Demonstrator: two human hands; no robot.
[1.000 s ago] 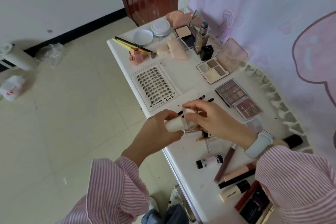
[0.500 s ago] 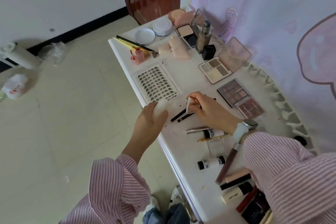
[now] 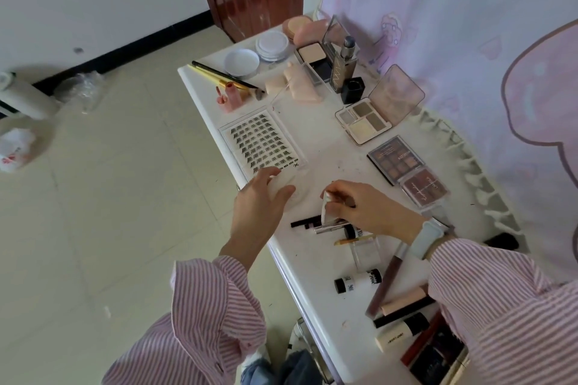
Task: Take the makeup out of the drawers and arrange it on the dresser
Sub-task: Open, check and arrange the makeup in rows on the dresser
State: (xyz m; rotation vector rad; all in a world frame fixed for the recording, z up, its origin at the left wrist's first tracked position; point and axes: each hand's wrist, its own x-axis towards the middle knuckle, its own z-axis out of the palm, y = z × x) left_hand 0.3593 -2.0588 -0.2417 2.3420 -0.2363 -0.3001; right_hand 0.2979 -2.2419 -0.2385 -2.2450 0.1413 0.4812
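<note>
Head view, looking down on the white worktop, and makeup is spread from end to end. Right hand sits low over the middle of the worktop, fingers curled, pinching a small white piece that stands nearly upright above a cluster of dark pencils and a silver tube. Left hand hovers at the worktop's front edge, fingers spread and relaxed over a clear plastic lid; whether it touches the lid is hard to say. Just beyond those fingers lies the lash tray, rows of black clusters showing. Further back: an open eyeshadow quad, a brown palette and a blush compact side by side. At the far end, round white dishes, pink puffs and a foundation bottle standing upright. Near the person's striped sleeve, a black-and-white tube and a long wine-coloured lip gloss lie flat.
</note>
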